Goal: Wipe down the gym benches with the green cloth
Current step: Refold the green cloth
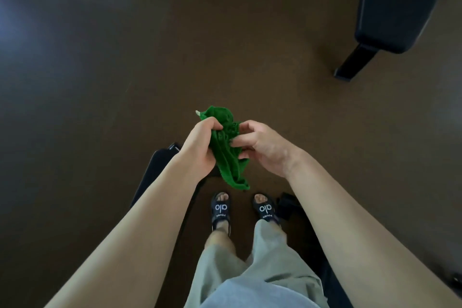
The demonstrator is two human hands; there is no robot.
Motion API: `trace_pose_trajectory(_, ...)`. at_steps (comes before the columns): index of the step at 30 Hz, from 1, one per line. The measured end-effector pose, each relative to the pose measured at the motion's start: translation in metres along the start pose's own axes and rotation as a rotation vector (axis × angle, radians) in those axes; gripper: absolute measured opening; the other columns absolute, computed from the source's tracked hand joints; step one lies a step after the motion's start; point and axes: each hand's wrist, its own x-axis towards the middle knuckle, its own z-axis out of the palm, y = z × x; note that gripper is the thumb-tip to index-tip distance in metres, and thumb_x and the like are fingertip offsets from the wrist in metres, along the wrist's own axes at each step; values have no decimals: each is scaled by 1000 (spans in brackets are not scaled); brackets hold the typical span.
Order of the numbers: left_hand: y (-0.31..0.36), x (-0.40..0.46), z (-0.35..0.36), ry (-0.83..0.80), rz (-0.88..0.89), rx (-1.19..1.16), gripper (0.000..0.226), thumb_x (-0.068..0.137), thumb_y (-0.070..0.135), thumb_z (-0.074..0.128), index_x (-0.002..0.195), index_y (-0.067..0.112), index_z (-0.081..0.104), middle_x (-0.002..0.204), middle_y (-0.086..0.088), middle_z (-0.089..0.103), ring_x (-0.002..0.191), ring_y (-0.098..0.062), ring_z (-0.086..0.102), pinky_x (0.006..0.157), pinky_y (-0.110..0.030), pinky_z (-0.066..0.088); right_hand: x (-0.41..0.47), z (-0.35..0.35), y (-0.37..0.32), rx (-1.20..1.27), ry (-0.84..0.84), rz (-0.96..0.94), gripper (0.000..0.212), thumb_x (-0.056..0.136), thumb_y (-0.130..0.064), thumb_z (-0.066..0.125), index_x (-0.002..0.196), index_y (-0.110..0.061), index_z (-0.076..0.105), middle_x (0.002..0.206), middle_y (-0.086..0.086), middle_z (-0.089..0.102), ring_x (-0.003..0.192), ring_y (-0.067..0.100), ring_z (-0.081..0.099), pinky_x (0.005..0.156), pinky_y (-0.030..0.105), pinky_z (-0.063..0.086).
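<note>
A crumpled green cloth (226, 147) hangs in the air between both hands, above the brown floor. My left hand (200, 147) grips its upper part with curled fingers. My right hand (262, 145) pinches the cloth's right edge with thumb and fingertips. A black padded gym bench (397, 2) stands at the upper right, its black foot (355, 62) reaching onto the floor. Another black bench part (156, 170) shows under my left forearm.
My feet in dark sandals (221, 210) stand on the brown floor (175, 45), with grey trousers below. Black equipment (287, 204) lies beside my right foot. Open floor stretches ahead and to the left.
</note>
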Motion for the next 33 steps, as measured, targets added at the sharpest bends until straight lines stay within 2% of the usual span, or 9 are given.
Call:
trace_pose_trajectory(3,5,-7,5,-62,-23,10,43,93,11,44,132,1,61,128,-22,70,114,-37,70,87,-47,60,-15,-4,3,26,101,-38,42,86,-3,74,124,-8,58,120,15,72,113,31,70,90,42,57)
trace_pose_trajectory(5,9,-10,11,-111,-23,54,46,91,10,43,132,0,61,129,-23,69,117,-39,69,98,-52,56,-27,-8,1,91,178,-64,44,82,-3,77,123,-7,61,118,16,73,112,33,70,104,55,52)
trace_pose_trajectory(6,12,-11,15,-136,-23,82,47,90,10,43,132,0,62,130,-23,69,118,-40,69,103,-54,53,-34,-11,-1,145,204,-78,46,81,-2,77,123,-5,61,117,16,74,111,33,71,106,58,51)
trace_pose_trajectory(10,22,-19,44,-317,-20,292,42,98,19,46,132,3,65,131,-22,69,125,-40,64,112,-56,46,-62,-30,-11,353,283,-151,42,86,8,70,125,-2,58,112,16,75,105,31,74,90,42,58)
trace_pose_trajectory(15,19,-23,103,-491,-28,617,36,103,29,59,137,19,62,128,-11,73,116,-32,71,102,-55,55,-106,-72,-13,610,434,-275,33,90,9,62,121,-3,60,107,17,73,96,28,75,77,36,61)
trace_pose_trajectory(20,17,-30,193,-567,65,863,31,104,19,55,132,12,64,123,-13,75,111,-31,74,99,-50,58,-156,-150,1,746,617,-330,34,92,8,61,124,-2,60,114,18,71,102,32,73,75,35,62)
trace_pose_trajectory(24,10,-37,277,-591,200,1099,23,103,12,56,121,8,69,114,-15,77,105,-29,76,98,-49,59,-189,-216,11,699,762,-332,30,93,5,64,122,-3,61,118,18,69,111,31,70,97,43,59)
trace_pose_trajectory(29,8,-46,367,-627,465,1276,17,98,19,64,111,21,74,112,-2,78,105,-20,74,102,-47,56,-220,-275,5,648,942,-398,29,90,3,68,117,-9,67,111,10,75,102,23,74,80,34,58)
trace_pose_trajectory(33,14,-45,428,-677,472,1251,18,96,23,66,112,20,72,114,-3,77,105,-21,75,98,-48,59,-236,-316,-12,809,966,-446,31,92,5,64,121,-6,65,112,12,74,98,25,76,81,42,64)
